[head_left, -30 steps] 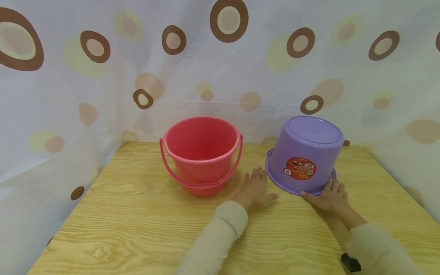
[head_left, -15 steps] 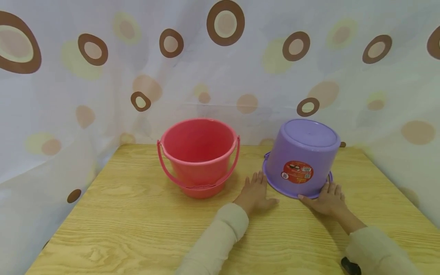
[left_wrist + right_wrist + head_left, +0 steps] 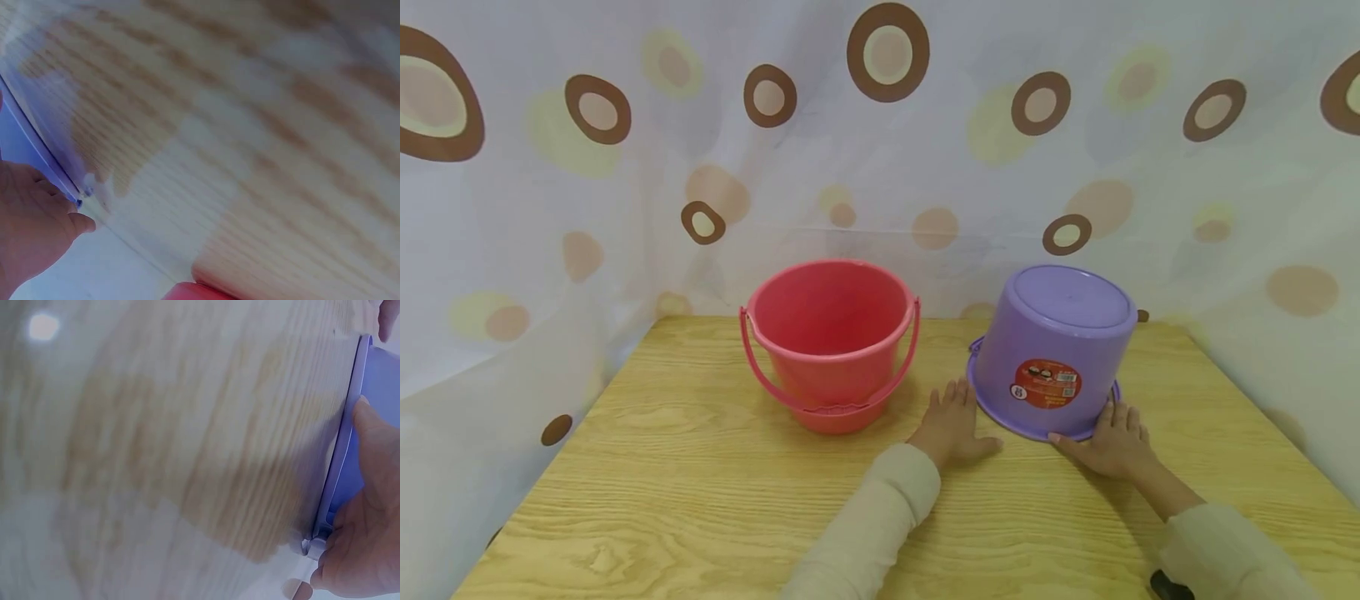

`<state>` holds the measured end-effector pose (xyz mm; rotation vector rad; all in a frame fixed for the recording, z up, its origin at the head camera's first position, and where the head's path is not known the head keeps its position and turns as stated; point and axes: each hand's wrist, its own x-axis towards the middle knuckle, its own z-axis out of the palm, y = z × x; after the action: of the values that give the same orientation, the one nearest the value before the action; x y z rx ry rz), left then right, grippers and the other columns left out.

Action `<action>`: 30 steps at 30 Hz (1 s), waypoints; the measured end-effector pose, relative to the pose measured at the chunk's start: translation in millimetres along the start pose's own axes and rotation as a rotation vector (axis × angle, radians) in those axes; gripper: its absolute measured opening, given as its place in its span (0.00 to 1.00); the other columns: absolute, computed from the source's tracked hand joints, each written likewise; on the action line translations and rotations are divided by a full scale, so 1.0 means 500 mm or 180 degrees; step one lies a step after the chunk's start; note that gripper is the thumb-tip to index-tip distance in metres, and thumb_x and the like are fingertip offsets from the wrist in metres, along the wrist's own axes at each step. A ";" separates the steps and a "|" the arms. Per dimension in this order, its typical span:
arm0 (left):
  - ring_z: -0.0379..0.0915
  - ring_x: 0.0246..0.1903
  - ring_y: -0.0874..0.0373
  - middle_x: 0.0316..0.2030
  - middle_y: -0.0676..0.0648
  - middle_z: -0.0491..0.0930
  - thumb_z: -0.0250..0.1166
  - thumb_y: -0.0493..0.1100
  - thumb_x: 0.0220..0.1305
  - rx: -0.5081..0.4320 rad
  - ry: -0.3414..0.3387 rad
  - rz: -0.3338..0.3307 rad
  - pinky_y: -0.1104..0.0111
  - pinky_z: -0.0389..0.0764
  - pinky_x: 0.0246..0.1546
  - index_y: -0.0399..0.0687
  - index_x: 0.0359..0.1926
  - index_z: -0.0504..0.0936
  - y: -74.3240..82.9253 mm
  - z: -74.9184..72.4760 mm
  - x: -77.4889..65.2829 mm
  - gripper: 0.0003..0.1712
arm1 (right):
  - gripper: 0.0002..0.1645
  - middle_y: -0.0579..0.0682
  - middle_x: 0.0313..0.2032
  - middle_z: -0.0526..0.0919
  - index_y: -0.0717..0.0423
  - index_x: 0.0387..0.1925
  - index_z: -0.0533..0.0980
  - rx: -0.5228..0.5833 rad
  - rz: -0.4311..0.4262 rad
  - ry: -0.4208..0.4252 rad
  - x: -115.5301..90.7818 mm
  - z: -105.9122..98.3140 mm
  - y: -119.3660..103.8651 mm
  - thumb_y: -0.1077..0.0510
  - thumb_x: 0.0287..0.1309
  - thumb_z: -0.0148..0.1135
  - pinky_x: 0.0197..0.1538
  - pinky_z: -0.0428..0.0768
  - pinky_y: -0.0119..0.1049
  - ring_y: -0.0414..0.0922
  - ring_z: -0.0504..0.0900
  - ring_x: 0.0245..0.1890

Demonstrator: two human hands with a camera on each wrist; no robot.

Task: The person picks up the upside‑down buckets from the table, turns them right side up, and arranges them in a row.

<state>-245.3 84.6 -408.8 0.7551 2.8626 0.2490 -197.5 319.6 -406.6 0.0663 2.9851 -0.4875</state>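
Note:
A purple bucket (image 3: 1060,346) stands upside down on the table's right half, its base up and a red label (image 3: 1047,384) facing me. Flat beside its near left rim lies my left hand (image 3: 953,429), fingers straight and thumb spread. In the left wrist view, the left hand (image 3: 31,219) lies against the purple wall. My right hand (image 3: 1114,442) rests at the near right rim, thumb on the front edge and fingers along the side. The right wrist view has the right hand's (image 3: 369,519) thumb on the purple rim (image 3: 342,447), near a handle joint (image 3: 314,545).
Left of the purple bucket, a red bucket (image 3: 835,375) stands upright with its handle hanging in front. Both share a wooden table (image 3: 685,492). A patterned curtain (image 3: 880,167) hangs close behind. A small black object (image 3: 1172,586) shows by the right sleeve.
The head view has shifted slightly. Relative to the red bucket, the purple bucket and both hands have come a little nearer to me. The hands keep their pose at its rim.

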 end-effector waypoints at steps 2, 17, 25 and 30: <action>0.40 0.72 0.53 0.73 0.44 0.46 0.52 0.71 0.57 0.0046 -0.0027 -0.0016 0.59 0.48 0.71 0.41 0.72 0.47 0.001 0.001 0.000 0.53 | 0.71 0.88 0.60 0.34 0.91 0.59 0.36 -0.0003 -0.0020 -0.0006 -0.001 0.001 -0.001 0.30 0.53 0.53 0.61 0.43 0.73 0.82 0.35 0.61; 0.40 0.72 0.56 0.73 0.47 0.46 0.49 0.73 0.58 0.0338 -0.0162 -0.0038 0.61 0.47 0.71 0.46 0.72 0.49 0.002 0.012 0.004 0.52 | 0.69 0.89 0.59 0.37 0.92 0.59 0.39 -0.0006 -0.0160 0.0085 -0.008 0.006 -0.001 0.31 0.52 0.54 0.59 0.46 0.74 0.83 0.38 0.61; 0.40 0.72 0.55 0.73 0.47 0.46 0.49 0.71 0.59 0.0388 -0.0242 -0.0008 0.60 0.46 0.72 0.46 0.72 0.49 0.001 0.008 0.003 0.51 | 0.69 0.89 0.60 0.38 0.91 0.59 0.39 -0.0002 -0.0258 0.0173 -0.003 0.011 0.009 0.32 0.52 0.56 0.58 0.47 0.74 0.82 0.40 0.61; 0.39 0.73 0.55 0.73 0.47 0.46 0.49 0.71 0.59 0.0394 -0.0261 0.0034 0.60 0.46 0.72 0.45 0.72 0.49 0.000 0.006 -0.002 0.51 | 0.68 0.88 0.60 0.39 0.90 0.59 0.39 -0.0019 -0.0311 0.0192 0.000 0.010 0.013 0.32 0.52 0.56 0.58 0.48 0.73 0.80 0.41 0.61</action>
<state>-243.9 84.5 -411.7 0.7834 2.8176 0.0413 -196.4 323.9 -413.2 -0.0670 3.0599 -0.4957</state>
